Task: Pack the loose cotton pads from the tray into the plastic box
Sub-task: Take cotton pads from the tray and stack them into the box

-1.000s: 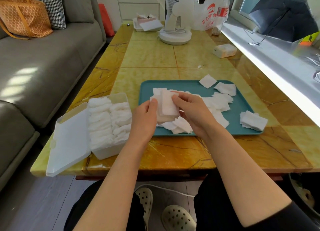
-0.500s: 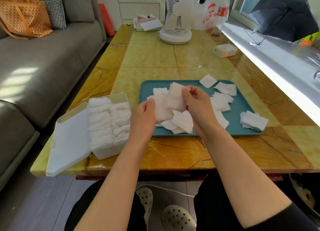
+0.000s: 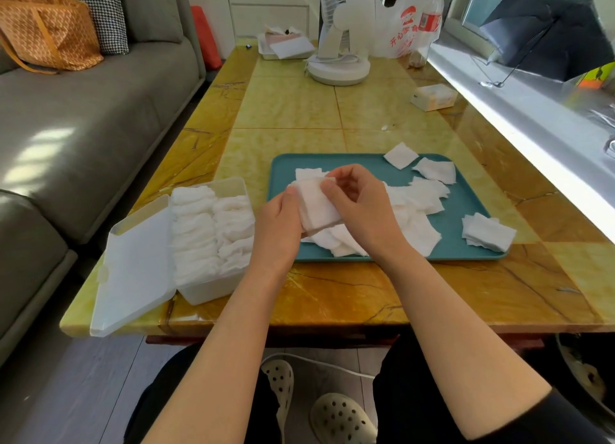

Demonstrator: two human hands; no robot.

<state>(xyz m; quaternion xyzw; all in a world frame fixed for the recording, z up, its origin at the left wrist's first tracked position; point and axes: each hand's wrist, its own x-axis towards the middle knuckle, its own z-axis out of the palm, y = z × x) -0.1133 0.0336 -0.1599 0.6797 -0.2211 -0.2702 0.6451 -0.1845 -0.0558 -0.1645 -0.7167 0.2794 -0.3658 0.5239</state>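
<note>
In the head view, a small stack of white square cotton pads (image 3: 316, 207) is held up just above the flat teal plastic tray (image 3: 366, 167). It is gripped from both sides. The left hand (image 3: 278, 224) is curled round its left edge, with the thumb on top. The right hand (image 3: 359, 210) is curled over its top and right edge. The stack seems to be held this way so that the soft pads are squeezed flat and their edges are lined up. Then they could be put into the box as one neat bunch.

The white plastic box (image 3: 213, 290) is set on the shiny yellow stone table (image 3: 286, 104), just left of the tray and close to the left hand. Its lid (image 3: 133, 264) is laid open flat on the far side from the tray, so the way in is not blocked. The box is likely kept this near so that only a short move is needed. Two rows of packed pads are seen inside, and a bit of room is seen at the far end.

More loose pads (image 3: 422, 197) are spread over the middle of the tray, under and beside the right hand. A small pile (image 3: 487, 232) rests at the tray's near right corner, apart from both hands. The job is judged to be well along but not done.
</note>
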